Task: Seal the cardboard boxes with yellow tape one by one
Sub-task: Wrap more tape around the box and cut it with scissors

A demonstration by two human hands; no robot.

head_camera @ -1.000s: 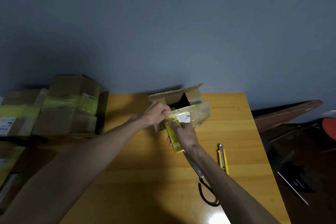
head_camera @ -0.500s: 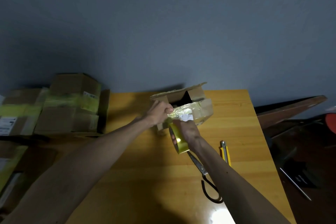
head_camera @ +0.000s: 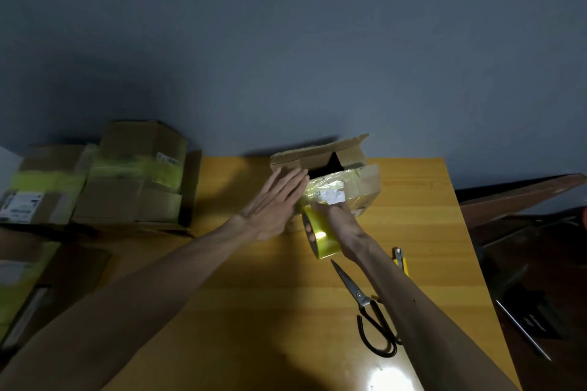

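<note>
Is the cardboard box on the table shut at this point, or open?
Open. The cardboard box shows a dark gap at its top, between the raised rear flap and the tape-covered front flap.

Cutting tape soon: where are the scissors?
Head view: the scissors lie on the wooden table, right of centre, beside the right forearm, nearer the camera than the tape roll.

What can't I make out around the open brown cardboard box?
Head view only.
Inside the open brown cardboard box: a dark gap, contents unseen.
Tape end on the box: covered by the flat left hand.
Grip of the right hand on the yellow tape roll: fingers mostly hidden inside it.
White label on the taped box, left: blurred.
</note>
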